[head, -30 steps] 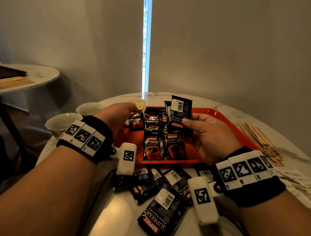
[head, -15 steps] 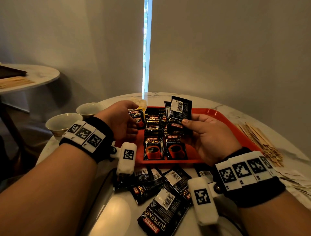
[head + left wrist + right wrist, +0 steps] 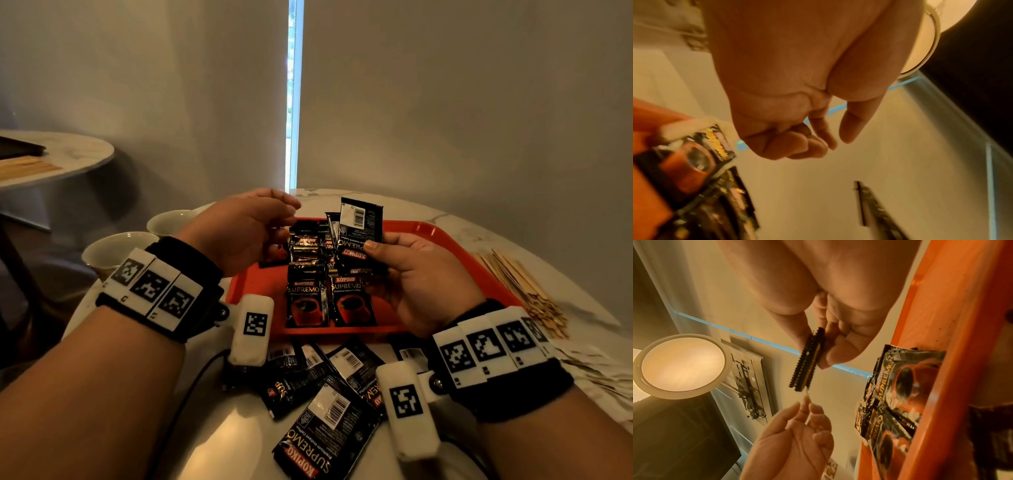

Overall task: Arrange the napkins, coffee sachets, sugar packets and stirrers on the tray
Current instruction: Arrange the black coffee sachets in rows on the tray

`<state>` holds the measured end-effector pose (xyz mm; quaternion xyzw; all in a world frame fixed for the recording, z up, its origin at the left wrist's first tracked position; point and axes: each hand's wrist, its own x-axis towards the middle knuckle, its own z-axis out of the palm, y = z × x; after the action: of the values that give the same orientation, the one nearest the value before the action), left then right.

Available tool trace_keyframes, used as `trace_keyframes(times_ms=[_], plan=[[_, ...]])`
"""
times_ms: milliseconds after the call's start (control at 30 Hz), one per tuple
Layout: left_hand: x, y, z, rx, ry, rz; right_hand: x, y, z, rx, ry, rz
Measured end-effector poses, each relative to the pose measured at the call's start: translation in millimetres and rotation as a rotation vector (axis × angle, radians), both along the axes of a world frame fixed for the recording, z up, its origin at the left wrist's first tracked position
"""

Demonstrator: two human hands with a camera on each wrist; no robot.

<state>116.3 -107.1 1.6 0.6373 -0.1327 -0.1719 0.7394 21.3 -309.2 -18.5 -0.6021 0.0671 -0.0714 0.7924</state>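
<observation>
My right hand [image 3: 414, 284] holds a few black coffee sachets [image 3: 361, 226] upright over the red tray [image 3: 455, 246], pinched between thumb and fingers; the right wrist view shows the sachets [image 3: 807, 365] edge-on. More sachets [image 3: 308, 301] lie in two overlapping columns on the tray. My left hand [image 3: 253, 229] hovers above the tray's left side, empty, fingers relaxed and pointing toward the held sachets. In the left wrist view the left hand's fingers [image 3: 797, 142] hang loosely curled and hold nothing. Loose sachets [image 3: 325, 428] lie on the table in front of the tray.
Wooden stirrers [image 3: 524, 287] lie in a heap right of the tray, with a spread of pale paper packets [image 3: 596, 373] nearer me. Two white cups [image 3: 116, 246] stand at the table's left edge. A second round table [image 3: 68, 154] stands at far left.
My left hand left a sachet at the tray's far left, then rose and moved right toward the sachets in my right hand. The right hand has stayed put.
</observation>
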Motion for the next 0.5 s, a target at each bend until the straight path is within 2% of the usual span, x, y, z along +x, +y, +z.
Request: trace_keyframes(times_ms=[200,400,500], plan=[[-20.1,-8.4,2.2,-0.022,-0.138,-0.227,-1.1,2.2,-1.3,-0.011,0.012,0.029],[-17.9,-13.1,-5.2,0.138,-0.225,-0.186,-5.9,6.9,1.0,-0.048,-0.01,0.085],[-18.4,-14.2,-6.0,0.148,-0.245,-0.135,-7.3,7.9,2.0,-0.032,-0.036,0.12]])
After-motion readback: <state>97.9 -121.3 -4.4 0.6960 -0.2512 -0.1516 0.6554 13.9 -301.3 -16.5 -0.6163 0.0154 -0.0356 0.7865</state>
